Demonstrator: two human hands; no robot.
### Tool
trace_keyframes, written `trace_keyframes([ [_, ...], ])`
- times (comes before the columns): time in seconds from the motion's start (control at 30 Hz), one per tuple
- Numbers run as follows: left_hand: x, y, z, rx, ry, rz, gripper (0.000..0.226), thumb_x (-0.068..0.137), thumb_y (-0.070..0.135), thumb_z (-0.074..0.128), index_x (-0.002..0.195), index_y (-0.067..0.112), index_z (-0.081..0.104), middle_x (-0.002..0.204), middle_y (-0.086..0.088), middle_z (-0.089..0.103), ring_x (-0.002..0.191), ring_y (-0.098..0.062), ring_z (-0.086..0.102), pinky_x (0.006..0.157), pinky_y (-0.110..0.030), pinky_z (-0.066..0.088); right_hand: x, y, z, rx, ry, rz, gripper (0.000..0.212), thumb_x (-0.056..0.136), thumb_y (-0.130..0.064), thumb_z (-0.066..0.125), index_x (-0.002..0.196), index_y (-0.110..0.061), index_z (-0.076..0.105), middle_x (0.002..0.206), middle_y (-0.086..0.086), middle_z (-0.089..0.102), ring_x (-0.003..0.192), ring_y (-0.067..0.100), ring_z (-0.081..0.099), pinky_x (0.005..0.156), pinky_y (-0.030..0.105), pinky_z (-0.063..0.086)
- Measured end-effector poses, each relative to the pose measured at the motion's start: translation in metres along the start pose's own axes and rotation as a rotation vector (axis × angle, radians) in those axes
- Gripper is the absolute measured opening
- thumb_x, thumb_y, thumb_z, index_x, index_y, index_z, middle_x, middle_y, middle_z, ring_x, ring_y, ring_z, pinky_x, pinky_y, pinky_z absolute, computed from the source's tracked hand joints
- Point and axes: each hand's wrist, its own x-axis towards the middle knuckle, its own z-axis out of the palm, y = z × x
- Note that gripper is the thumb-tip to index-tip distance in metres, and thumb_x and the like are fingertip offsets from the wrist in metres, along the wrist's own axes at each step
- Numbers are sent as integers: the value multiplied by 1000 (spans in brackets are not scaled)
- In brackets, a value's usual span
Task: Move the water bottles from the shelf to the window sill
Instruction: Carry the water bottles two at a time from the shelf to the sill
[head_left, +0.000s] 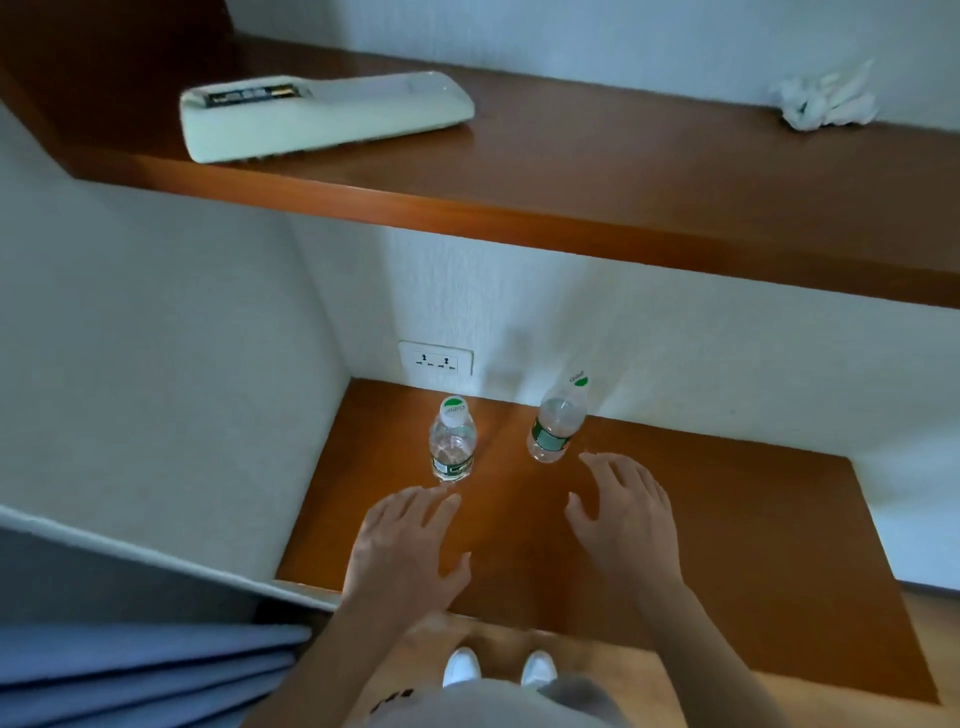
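Two clear water bottles with green labels and white-green caps stand on a low wooden shelf (727, 519) near the wall. The left bottle (452, 441) is upright below the socket. The right bottle (557, 423) leans a little to the right. My left hand (405, 545) hovers open just in front of the left bottle, fingers spread, holding nothing. My right hand (623, 519) is open too, its fingertips close to the base of the right bottle without touching it.
A wall socket (435, 357) sits behind the bottles. An upper wooden shelf (571, 171) overhangs them, carrying a white flat device (322, 114) and a crumpled tissue (826, 101). Blue curtain folds (130, 670) hang at lower left. My white shoes (498, 667) stand on the wood floor.
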Motion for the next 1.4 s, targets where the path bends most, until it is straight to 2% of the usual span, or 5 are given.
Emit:
trace_keyframes([
  [0.5,87,-21,33,-560,-60,-496,116,57,69,79,149,33,19,153,1,37,140,-24,36,107,-51,43,93,6,36,537,-69,356,104,66,-51,86,151,-27,31,146,4,44,132,23,47,102,40,46],
  [0.8,115,-16,46,-688,32,-489,80,65,51,84,130,23,45,114,5,62,102,-14,60,81,-29,58,125,-13,64,582,-21,387,97,63,-45,91,142,-16,42,131,3,54,121,20,47,88,25,38],
  [1.0,111,-16,42,-698,53,-477,69,69,40,85,124,19,50,107,6,62,93,-8,61,65,-5,42,124,-17,61,558,0,358,84,70,-45,87,136,-12,47,124,5,58,113,17,54,83,23,40],
  [1.23,108,0,15,-725,213,-464,67,66,41,82,114,3,54,99,-8,64,87,-21,66,67,-22,57,120,-21,28,578,26,300,79,74,-46,83,134,-11,46,121,5,58,102,7,49,63,7,34],
  [1.4,105,17,-25,-947,231,-470,57,72,21,85,118,21,50,108,0,62,99,-14,62,79,-19,53,109,-24,0,710,115,263,78,70,-44,86,130,-10,49,104,-5,54,95,14,58,67,13,44],
])
